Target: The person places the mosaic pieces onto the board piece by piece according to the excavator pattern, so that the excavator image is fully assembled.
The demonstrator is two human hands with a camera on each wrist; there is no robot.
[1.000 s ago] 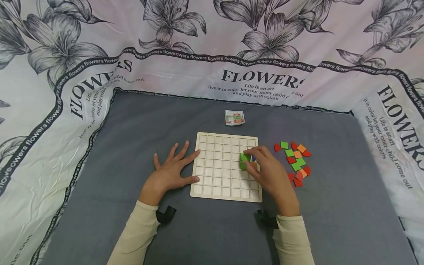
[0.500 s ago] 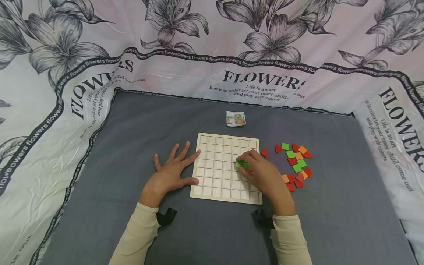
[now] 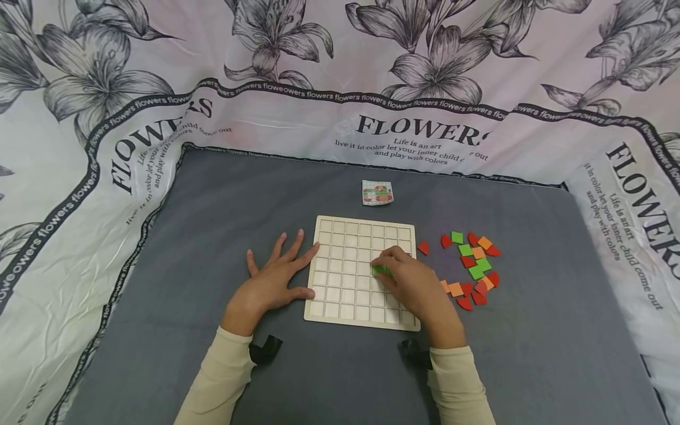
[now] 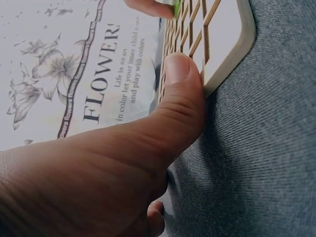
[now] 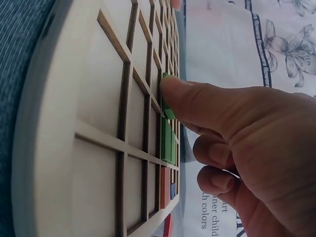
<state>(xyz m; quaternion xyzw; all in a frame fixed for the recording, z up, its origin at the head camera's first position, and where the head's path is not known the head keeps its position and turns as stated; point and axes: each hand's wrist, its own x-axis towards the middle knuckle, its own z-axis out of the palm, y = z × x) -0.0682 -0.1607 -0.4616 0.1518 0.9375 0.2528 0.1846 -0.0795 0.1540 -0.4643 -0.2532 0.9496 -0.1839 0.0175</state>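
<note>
A pale wooden grid board (image 3: 347, 277) lies in the middle of the cloth. My left hand (image 3: 270, 283) is spread at its left side, thumb and forefinger touching the rim; in the left wrist view the thumb (image 4: 180, 84) rests on the board's edge. Over the board's right part, my right hand (image 3: 417, 286) pinches a green square tile (image 3: 381, 270). Under its thumb in the right wrist view, that tile (image 5: 167, 106) sits at a cell beside other green tiles (image 5: 168, 140). An orange tile (image 5: 164, 187) and a blue tile (image 5: 173, 191) lie in nearby cells.
Right of the board lie loose green squares (image 3: 457, 237), orange squares (image 3: 484, 242) and red rounded pieces (image 3: 464, 303), several of each. A small printed pattern card (image 3: 378, 193) lies behind the board. Flower-printed fabric (image 3: 297, 118) borders the grey cloth (image 3: 223, 195).
My right hand has moved left across the board with the green tile, uncovering a red piece and orange tiles on the right. The left hand stays in place.
</note>
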